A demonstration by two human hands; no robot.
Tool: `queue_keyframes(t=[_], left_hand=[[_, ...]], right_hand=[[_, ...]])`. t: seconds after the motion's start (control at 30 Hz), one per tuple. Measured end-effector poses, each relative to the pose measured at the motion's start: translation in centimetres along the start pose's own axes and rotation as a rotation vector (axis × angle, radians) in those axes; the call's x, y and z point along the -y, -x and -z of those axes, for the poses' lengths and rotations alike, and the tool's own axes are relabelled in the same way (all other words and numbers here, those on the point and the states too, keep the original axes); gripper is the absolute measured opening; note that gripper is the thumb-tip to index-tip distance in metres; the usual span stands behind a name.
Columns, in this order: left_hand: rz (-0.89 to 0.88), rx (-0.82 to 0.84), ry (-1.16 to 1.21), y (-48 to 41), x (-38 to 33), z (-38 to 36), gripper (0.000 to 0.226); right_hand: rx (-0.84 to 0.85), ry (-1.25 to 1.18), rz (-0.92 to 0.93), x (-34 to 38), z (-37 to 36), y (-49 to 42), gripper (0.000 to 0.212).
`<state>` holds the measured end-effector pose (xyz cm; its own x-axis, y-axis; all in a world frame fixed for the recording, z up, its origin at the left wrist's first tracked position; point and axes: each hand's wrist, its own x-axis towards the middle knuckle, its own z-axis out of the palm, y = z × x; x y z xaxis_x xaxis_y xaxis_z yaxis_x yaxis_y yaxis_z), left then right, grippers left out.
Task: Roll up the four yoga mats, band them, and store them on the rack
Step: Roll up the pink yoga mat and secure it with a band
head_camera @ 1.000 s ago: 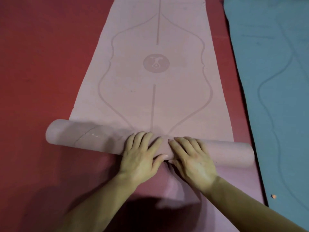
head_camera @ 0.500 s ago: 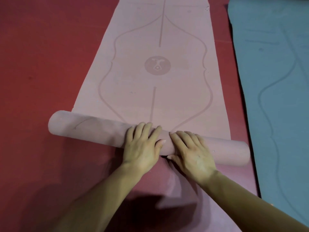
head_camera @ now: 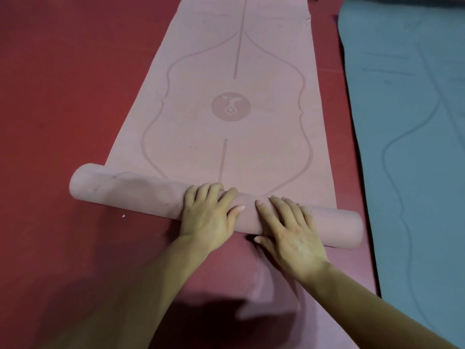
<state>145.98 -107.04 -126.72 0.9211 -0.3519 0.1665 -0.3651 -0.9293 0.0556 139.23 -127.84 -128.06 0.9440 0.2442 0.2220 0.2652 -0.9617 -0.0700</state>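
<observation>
Pink yoga mat [head_camera: 226, 127] lies on red floor [head_camera: 63, 96], partly rolled: the roll [head_camera: 125, 190] runs across its near end, skewed, with the left end sticking out past the mat's edge. Beyond the roll the flat part stretches away, printed with curved guide lines and a round emblem [head_camera: 231, 106] on its centre line. Left hand [head_camera: 208, 220] rests palm-down on top of the roll near its middle, fingers [head_camera: 203, 195] nearly straight and draped over the crest, thumb pointing along the roll. Right hand [head_camera: 292, 238] lies just beside it on the roll, fingers [head_camera: 279, 210] spread flat, thumb down at the roll's near side. Neither hand grips; both press with flat palms. Teal mat [head_camera: 415, 147] lies unrolled to the right of the roll, apart from it. Small white speck [head_camera: 123, 215] on the floor just in front of the roll's left part.
</observation>
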Motion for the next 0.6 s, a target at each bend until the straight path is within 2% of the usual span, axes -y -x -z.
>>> queue_keyframes(t=[0.27, 0.4, 0.5, 0.6], left_hand=[[-0.052, -0.091, 0.003, 0.9, -1.0, -1.9, 0.054], [-0.01, -0.068, -0.003, -0.3, -1.2, -2.2, 0.051], [0.035, -0.05, -0.006, -1.2, -1.5, -2.3, 0.05], [0.052, -0.046, -0.026, -2.4, -1.5, -2.5, 0.048]], right_hand=[[0.04, -0.052, 0.03, -2.0, -0.2, -2.7, 0.065], [0.007, -0.043, -0.039, -1.3, 0.2, -2.6, 0.063], [-0.007, -0.015, -0.103, -1.1, 0.1, -1.7, 0.072], [0.0, 0.021, -0.064, -2.1, 0.0, -2.2, 0.074]])
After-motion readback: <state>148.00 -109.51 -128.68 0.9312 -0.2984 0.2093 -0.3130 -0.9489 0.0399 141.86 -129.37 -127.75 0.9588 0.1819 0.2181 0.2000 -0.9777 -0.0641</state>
